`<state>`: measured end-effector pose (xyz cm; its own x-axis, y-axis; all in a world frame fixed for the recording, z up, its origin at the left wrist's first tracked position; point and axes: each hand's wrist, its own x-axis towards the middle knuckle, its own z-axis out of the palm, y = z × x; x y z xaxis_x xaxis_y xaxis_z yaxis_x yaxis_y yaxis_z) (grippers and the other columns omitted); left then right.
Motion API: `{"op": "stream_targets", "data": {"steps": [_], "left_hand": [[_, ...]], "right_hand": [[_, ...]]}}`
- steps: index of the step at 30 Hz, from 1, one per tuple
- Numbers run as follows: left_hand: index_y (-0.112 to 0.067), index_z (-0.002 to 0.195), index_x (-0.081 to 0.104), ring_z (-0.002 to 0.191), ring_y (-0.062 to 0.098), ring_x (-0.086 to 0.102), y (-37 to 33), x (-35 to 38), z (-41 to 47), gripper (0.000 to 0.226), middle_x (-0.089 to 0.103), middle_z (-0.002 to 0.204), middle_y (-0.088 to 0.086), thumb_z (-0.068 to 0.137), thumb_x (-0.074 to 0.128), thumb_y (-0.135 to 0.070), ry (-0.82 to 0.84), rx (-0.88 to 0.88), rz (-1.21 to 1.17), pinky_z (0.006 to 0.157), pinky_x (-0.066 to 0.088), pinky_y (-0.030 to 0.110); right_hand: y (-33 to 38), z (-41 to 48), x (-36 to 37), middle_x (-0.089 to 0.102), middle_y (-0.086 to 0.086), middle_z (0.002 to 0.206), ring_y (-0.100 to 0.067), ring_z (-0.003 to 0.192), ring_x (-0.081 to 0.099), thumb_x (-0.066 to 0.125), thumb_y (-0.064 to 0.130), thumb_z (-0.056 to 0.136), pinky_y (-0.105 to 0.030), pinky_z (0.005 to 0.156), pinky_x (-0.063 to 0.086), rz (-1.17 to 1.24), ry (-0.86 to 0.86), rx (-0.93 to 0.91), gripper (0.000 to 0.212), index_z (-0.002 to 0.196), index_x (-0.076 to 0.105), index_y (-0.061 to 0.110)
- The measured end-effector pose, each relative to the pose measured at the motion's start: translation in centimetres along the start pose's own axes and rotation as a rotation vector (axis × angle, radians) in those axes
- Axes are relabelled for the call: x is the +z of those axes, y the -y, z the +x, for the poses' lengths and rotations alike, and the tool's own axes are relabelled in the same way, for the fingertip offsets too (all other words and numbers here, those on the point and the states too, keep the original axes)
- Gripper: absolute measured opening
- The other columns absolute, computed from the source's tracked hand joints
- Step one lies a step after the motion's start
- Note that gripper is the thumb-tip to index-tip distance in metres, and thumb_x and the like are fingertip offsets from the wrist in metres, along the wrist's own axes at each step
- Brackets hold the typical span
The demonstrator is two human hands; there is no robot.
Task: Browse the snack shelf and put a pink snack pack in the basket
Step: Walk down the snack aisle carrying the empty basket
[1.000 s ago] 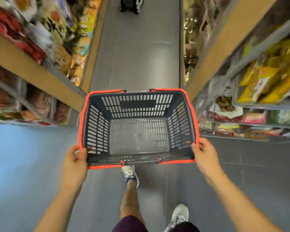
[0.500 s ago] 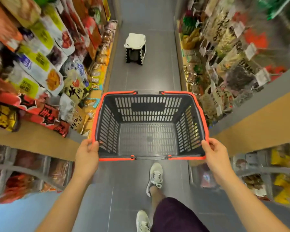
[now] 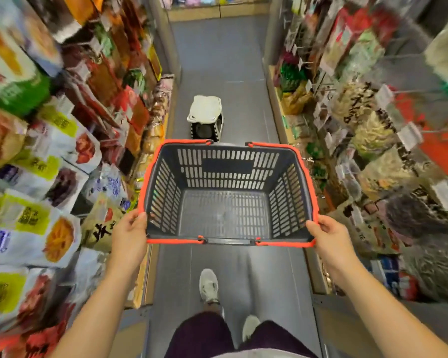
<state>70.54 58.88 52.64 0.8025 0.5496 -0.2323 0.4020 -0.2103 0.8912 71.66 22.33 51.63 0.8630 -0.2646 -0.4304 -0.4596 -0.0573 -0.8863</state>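
Plainly the person was only at the browsing step. They stood in a narrow aisle with the basket (image 3: 228, 166) held out level in front of them. The left hand (image 3: 128, 237) gripped its orange rim at the near left corner, and the right hand (image 3: 331, 241) gripped the near right corner. On each hand the thumb lay over the rim and the fingers were closed round it, holding the basket and nothing else. Nothing lay in the basket, so the main step was not yet done.

I could not pick out the pink pack with any certainty. The left shelf (image 3: 49, 177) showed white, yellow-green and red bags. The right shelf (image 3: 373, 151) showed brownish and red ones on pegs, much of it blurred. A few pinkish packs sat on the far shelf (image 3: 192, 0) at the end of the aisle, too small to tell. A white stool (image 3: 206, 117) stood on the floor (image 3: 225, 60) ahead, near the left shelf's edge.

To my mind, the next move called for finding the pack first and perhaps walking on past the stool. One hand would then have to let go and reach for it, while the other kept the basket from tipping at its single corner.
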Motion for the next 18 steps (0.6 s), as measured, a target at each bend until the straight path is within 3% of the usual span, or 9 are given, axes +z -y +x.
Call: {"op": "stream_targets", "data": {"steps": [6, 11, 14, 18], "left_hand": [[-0.011, 0.112, 0.064, 0.097, 0.019, 0.06, -5.3, 5.3, 14.9, 0.021, 0.065, 0.11, 0.007, 0.1, 0.049, -0.018, 0.056, 0.03, 0.105, 0.088, 0.045, 0.034], [-0.01, 0.112, 0.066, 0.101, 0.029, 0.064, -11.0, 9.2, 26.7, 0.024, 0.068, 0.11, 0.012, 0.098, 0.052, -0.024, 0.144, 0.005, 0.094, 0.094, 0.05, 0.049], [-0.013, 0.107, 0.067, 0.094, 0.023, 0.063, -14.6, 12.0, 32.7, 0.02, 0.069, 0.104, 0.007, 0.097, 0.055, -0.027, 0.153, 0.04, 0.114, 0.087, 0.049, 0.041], [-0.018, 0.1, 0.066, 0.081, 0.02, 0.062, -18.9, 17.3, 40.2, 0.013, 0.067, 0.09, 0.003, 0.098, 0.054, -0.02, 0.15, 0.063, 0.077, 0.078, 0.055, 0.036]], "right_hand": [[6.6, 12.1, 6.1, 0.071, -0.019, 0.105, -0.031, 0.092, 0.068, 0.053, 0.01, 0.098, -0.041, 0.082, 0.054, -0.027, -0.14, -0.046, 0.019, 0.107, 0.067, 0.001], [13.2, 20.6, 10.0, 0.072, -0.012, 0.099, -0.03, 0.094, 0.067, 0.05, 0.015, 0.1, -0.045, 0.086, 0.052, -0.076, -0.211, -0.088, 0.022, 0.097, 0.069, 0.005], [16.3, 26.0, 11.1, 0.072, -0.007, 0.095, -0.019, 0.082, 0.066, 0.05, 0.019, 0.1, -0.037, 0.078, 0.051, -0.108, -0.242, -0.105, 0.023, 0.097, 0.07, 0.007], [19.9, 34.7, 12.2, 0.07, -0.019, 0.087, -0.032, 0.075, 0.062, 0.051, 0.021, 0.1, -0.043, 0.075, 0.051, -0.147, -0.242, -0.127, 0.029, 0.092, 0.068, 0.0]]}}
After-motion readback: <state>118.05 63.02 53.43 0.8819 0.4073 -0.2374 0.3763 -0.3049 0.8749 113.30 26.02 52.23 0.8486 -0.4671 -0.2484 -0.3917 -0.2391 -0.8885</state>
